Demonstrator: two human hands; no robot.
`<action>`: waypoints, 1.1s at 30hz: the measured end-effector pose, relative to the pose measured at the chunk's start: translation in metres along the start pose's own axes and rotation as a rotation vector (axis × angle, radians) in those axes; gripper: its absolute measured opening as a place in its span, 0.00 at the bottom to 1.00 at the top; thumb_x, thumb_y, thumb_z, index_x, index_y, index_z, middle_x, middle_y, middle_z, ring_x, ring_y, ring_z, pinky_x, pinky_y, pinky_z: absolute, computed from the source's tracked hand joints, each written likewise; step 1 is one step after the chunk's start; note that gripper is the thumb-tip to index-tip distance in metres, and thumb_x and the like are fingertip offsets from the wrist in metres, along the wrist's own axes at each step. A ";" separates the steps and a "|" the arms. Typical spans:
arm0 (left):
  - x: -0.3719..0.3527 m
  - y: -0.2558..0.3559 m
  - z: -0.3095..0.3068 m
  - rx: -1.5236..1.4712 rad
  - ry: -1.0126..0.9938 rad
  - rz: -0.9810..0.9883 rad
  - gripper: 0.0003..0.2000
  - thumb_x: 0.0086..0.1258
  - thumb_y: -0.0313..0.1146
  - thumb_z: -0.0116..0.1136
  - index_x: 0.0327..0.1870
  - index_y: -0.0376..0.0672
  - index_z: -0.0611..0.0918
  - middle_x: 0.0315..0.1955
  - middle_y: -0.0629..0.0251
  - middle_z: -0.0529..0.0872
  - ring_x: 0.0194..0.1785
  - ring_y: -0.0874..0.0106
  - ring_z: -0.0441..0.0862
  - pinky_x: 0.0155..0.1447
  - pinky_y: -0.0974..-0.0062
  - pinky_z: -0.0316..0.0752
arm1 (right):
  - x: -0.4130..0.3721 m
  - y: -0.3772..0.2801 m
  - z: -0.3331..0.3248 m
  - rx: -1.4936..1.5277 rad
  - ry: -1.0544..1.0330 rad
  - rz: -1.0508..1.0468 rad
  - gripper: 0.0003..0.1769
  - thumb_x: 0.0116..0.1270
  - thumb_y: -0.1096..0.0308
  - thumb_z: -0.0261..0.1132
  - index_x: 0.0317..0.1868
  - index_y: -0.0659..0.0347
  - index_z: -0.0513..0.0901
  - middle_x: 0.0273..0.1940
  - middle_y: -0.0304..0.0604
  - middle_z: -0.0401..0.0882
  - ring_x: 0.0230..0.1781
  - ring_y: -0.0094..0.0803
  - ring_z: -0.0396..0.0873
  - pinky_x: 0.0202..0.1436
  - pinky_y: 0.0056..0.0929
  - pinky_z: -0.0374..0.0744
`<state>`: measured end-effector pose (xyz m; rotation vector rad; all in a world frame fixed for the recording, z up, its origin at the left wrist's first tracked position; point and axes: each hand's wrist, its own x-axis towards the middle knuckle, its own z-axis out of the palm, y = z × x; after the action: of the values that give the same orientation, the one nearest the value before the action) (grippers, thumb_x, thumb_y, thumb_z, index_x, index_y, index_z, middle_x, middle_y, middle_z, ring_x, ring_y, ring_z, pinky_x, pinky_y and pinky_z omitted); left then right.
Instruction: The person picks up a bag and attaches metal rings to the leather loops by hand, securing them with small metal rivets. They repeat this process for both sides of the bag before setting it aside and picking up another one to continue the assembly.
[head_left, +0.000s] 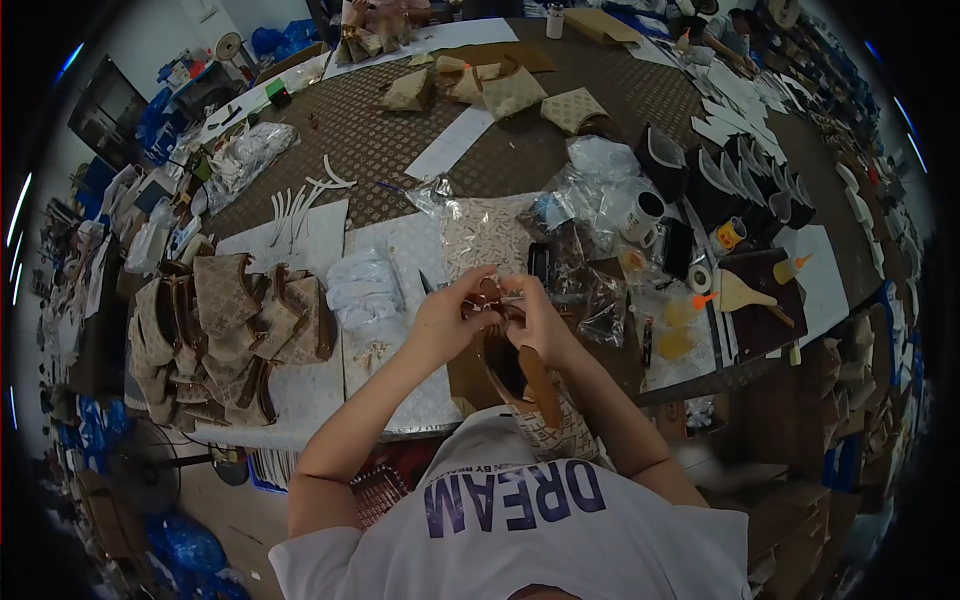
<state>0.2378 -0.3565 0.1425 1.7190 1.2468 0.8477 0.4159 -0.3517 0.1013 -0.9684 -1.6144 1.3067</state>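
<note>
Closely together, a person's two bare hands work at the near edge of a crowded table [345,145]. The left hand [452,312] and the right hand [541,322] both pinch a small brown strap [488,287], fingertips nearly meeting; the finest detail there is too small to tell. Just below, between the forearms, a tan patterned bag [572,427] with brown trim tilts against the white shirt [520,535], its mouth open. The bag looks light and soft-sided, likely to sag if lifted by one wall; the strap seems firmer but bendable, perhaps a little slippery. The trimmed rim looks the surest place to hold.

To the left lie a white bundle [365,290] and, past it, a heap of similar bags [225,340]. Beyond the hands is a clear packet [485,235] of small pale pieces; to the right, a white mug [642,218]. Farther off sit more patterned pieces [512,93]
</note>
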 end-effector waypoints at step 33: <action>0.014 -0.030 -0.042 -0.647 -0.476 -0.383 0.09 0.67 0.28 0.55 0.45 0.37 0.78 0.30 0.72 0.80 0.27 0.85 0.74 0.29 0.88 0.66 | 0.002 -0.029 -0.005 0.249 -0.158 0.521 0.15 0.68 0.63 0.59 0.38 0.69 0.83 0.28 0.33 0.77 0.28 0.17 0.71 0.33 0.19 0.69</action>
<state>0.1934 -0.3288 0.1340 1.0287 0.8117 0.4905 0.4181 -0.3530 0.1312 -1.1979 -1.3089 1.9276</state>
